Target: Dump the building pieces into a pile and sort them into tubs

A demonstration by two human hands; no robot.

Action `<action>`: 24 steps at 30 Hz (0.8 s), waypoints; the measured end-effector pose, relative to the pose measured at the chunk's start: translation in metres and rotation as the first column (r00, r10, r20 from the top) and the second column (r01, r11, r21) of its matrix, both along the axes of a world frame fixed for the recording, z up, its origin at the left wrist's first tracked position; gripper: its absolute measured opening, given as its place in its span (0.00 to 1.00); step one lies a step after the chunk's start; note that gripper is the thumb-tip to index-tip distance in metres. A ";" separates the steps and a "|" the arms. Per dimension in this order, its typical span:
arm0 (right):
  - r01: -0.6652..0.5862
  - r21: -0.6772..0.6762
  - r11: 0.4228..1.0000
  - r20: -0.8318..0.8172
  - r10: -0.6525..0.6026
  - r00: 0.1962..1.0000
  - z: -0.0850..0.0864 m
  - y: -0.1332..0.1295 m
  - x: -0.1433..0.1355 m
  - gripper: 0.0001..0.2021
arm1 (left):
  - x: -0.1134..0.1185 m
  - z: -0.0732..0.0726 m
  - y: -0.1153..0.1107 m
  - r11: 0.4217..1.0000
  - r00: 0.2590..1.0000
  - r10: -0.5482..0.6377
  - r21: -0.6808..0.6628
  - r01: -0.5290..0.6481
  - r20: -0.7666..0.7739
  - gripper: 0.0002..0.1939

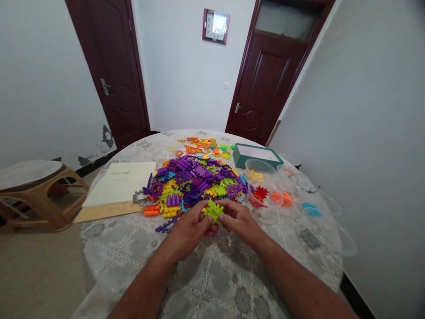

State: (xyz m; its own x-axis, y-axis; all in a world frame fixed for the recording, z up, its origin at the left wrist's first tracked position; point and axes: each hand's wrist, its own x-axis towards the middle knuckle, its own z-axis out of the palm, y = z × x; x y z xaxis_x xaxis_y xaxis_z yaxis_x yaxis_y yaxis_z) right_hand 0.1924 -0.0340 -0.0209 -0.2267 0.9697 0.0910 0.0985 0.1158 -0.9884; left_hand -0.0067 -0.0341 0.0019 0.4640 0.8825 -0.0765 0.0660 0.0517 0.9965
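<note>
Between my two hands is a lime-green toothed building piece [213,212], held just in front of the pile near the middle of the table. My left hand [193,227] grips it from the left, thumb on its lower edge. From the right, my right hand [239,220] pinches its edge between thumb and fingers. A bit of yellow shows at the piece's left side; I cannot tell whether it is joined on. Behind my hands lies a heap of plastic building pieces [200,172], mostly purple, with lime, yellow, blue and orange ones among them.
Clear plastic tubs [260,165] on the right hold yellow, red, orange and blue pieces. A green box [257,154] stands behind them. Orange pieces [199,145] lie at the back. Paper sheets [119,181] rest on the left of the cloth-covered table [133,261]. A stool [43,195] stands left.
</note>
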 end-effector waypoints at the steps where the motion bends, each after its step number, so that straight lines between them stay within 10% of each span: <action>1: -0.021 -0.034 0.999 -0.017 0.020 1.000 0.004 0.000 0.002 0.19 | 0.000 0.001 -0.001 1.000 1.000 -0.008 0.006 0.008 -0.020 0.27; 12: 0.185 0.092 0.978 0.231 -0.202 0.952 0.092 0.014 0.082 0.18 | -0.008 0.011 0.005 0.984 0.983 0.168 0.072 -0.163 -0.071 0.23; 24: 0.612 0.178 0.771 0.272 -0.636 0.722 0.118 0.178 0.195 0.17 | -0.013 0.009 0.004 0.957 0.953 0.262 0.172 -0.235 -0.155 0.22</action>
